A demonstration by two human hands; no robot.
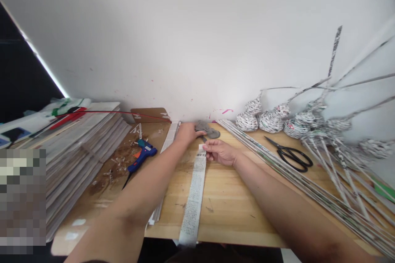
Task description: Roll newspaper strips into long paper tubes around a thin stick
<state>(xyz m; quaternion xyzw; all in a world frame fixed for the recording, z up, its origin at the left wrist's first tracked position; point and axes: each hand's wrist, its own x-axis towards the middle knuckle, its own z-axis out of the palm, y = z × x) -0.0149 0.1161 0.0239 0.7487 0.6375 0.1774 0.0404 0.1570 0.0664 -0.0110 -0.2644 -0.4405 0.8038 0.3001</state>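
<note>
A long strip of newspaper (194, 197) runs from the middle of the table towards me, its near end hanging over the front edge. At its far end, my right hand (220, 152) pinches the strip between thumb and fingers. Further back, my left hand (187, 132) is closed at the edge of a crumpled grey cloth (211, 130); some of its fingertips are hidden. Under my left forearm lies a stack of flat paper strips (168, 141).
A blue glue gun (142, 156) and tall newspaper stacks (101, 131) are at left. At right lie rolled paper sticks (262, 152), black-handled scissors (293, 157) and several woven paper gourd shapes (271, 121) with long sticks poking out. A white wall (197, 41) stands behind.
</note>
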